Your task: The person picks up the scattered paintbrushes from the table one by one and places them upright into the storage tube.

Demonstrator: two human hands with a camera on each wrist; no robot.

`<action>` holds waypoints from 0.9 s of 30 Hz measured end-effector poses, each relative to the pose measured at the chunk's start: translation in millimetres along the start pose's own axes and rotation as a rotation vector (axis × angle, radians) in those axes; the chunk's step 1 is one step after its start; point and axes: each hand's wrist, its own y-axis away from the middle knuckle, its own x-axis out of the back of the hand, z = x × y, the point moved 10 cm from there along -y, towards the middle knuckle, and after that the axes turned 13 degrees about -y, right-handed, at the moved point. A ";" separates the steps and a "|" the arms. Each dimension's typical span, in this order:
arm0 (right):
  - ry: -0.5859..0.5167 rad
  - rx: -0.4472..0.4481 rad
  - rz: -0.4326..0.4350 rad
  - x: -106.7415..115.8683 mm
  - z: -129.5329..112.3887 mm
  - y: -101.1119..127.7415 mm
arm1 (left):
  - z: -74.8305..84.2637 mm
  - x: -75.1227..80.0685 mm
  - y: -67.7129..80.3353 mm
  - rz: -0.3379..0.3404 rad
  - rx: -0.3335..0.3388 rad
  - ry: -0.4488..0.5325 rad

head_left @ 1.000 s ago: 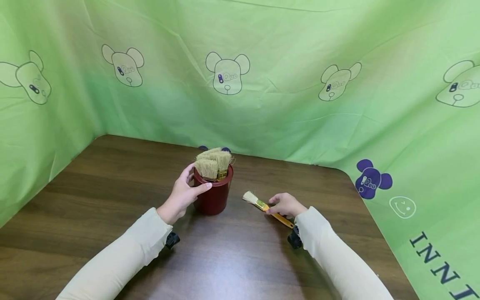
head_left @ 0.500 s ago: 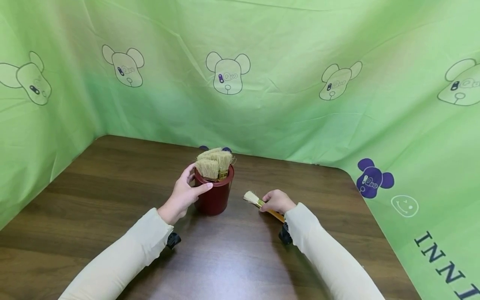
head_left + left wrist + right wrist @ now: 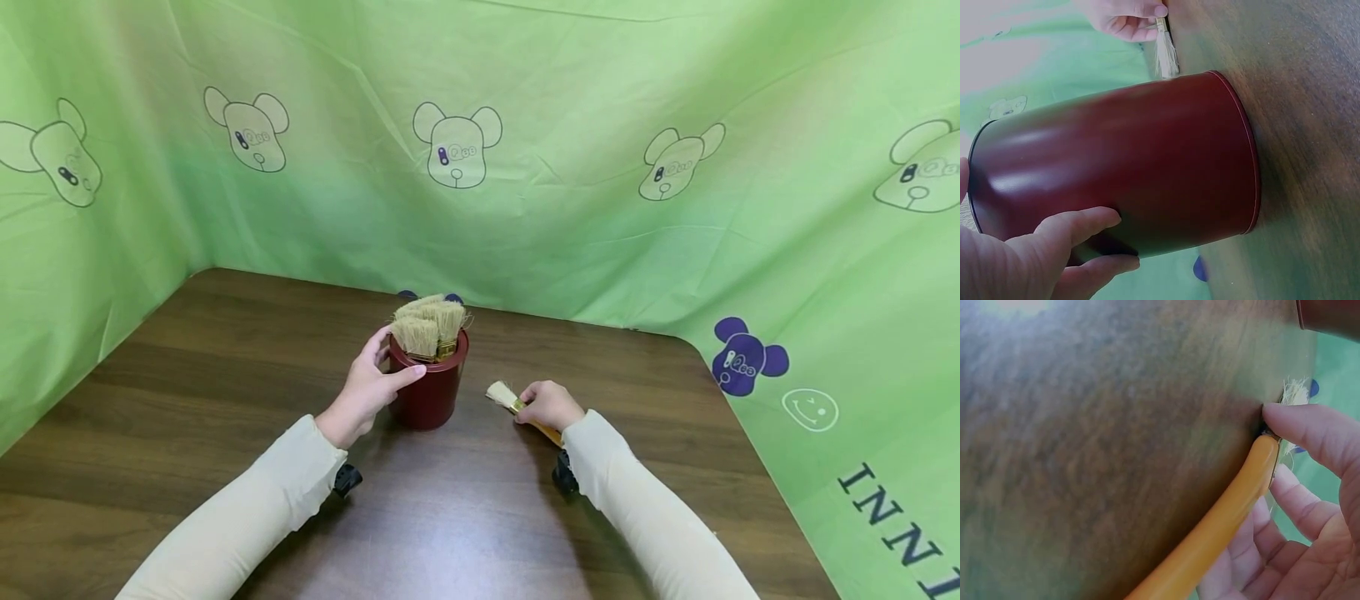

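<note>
Head view, left hand [image 3: 365, 392] gripping pot [image 3: 429, 387], right hand [image 3: 550, 405] apparently pinching brush [image 3: 513, 405], table [image 3: 225, 350].

green bear-print cloth [image 3: 570, 208] surrounds wooden table [image 3: 187, 400].

Green backdrop cloth [image 3: 570, 217], lower right corner: dark capital letters "INNT" [image 3: 892, 533], running off the frame edge. Bear-head prints [image 3: 456, 155] carry tiny lettering, too small to read. Nothing else legible.
</note>
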 end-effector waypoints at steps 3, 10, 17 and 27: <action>-0.010 -0.001 0.005 -1.3 2.5 -0.9 | -0.2 -0.3 0.1 -0.003 0.002 -0.004; -0.124 -0.001 -0.018 -4.4 10.0 -3.5 | -1.2 -0.2 0.0 -0.008 0.010 -0.010; -0.134 0.019 -0.029 -1.6 7.4 -0.8 | -0.3 0.3 0.1 -0.005 0.006 -0.009; -0.215 0.139 0.025 19.7 -1.5 3.7 | -2.5 1.1 -1.2 0.005 0.005 -0.013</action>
